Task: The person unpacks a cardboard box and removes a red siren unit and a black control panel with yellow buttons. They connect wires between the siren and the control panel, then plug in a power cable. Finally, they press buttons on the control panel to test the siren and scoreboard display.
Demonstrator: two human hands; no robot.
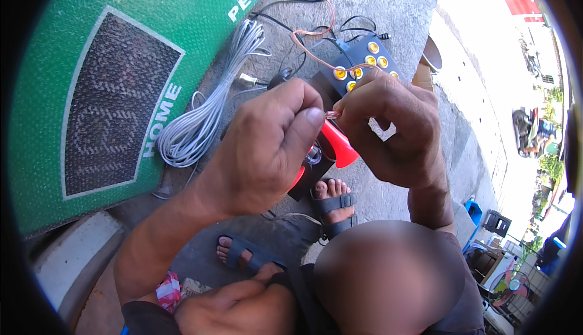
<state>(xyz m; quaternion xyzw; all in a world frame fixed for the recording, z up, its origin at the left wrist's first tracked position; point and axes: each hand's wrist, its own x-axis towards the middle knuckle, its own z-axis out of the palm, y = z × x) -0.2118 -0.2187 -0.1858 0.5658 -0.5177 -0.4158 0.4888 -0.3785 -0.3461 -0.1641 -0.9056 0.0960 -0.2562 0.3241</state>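
Between my two hands a short twisted end of bare copper wire [332, 115] shows. My left hand [261, 147] is closed, thumb and forefinger pinching at one side of the strands. On the other side my right hand [395, 119] pinches the same wire, its fingers curled. A thin pinkish two-core wire [313, 33] loops from the top of the view down to my right hand. Behind the hands is a red horn-shaped piece [340, 147], partly covered by my left hand. A dark control box [379, 51] with round yellow buttons lies just beyond my right hand.
At the left stands a large green scoreboard panel [130, 180] with dark display windows. A coil of white cable [200, 119] leans beside it. Black cords [291, 1] and a metal-ended plug [248, 79] lie on the grey concrete surface [388, 1]. Sandalled feet [334, 204] are below.
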